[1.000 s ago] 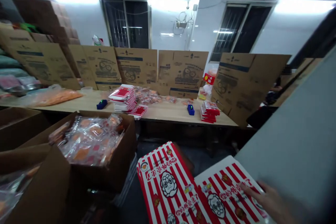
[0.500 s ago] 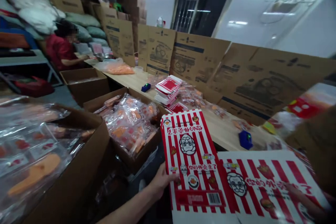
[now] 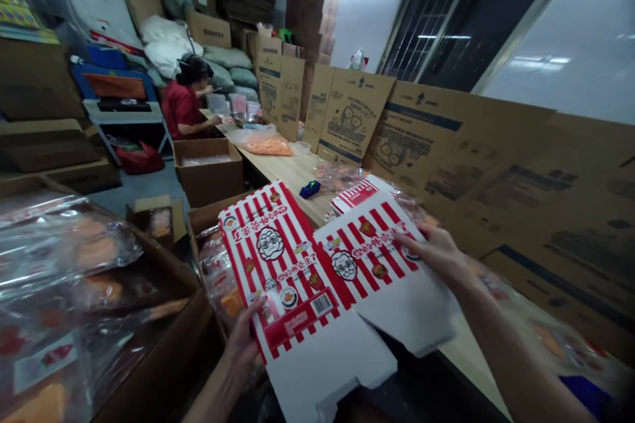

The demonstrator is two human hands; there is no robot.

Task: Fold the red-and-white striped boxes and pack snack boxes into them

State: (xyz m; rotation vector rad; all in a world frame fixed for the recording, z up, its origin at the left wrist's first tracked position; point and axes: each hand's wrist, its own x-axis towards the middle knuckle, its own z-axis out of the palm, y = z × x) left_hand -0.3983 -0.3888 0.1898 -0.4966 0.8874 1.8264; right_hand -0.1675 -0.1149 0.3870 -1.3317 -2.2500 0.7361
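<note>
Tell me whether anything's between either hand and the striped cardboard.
Nothing visible is: the left hand grips the striped cardboard by its left edge, and the right hand has its fingers directly on the right-hand part.

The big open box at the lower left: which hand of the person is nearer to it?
Left. The left hand grips the striped cardboard just right of the big open box; the right hand is farther, at the cardboard's opposite side.

Pale table (image 3: 286, 173): small blue object (image 3: 310, 190), striped cartons (image 3: 358, 194), orange-filled bag (image 3: 269, 145).
</note>
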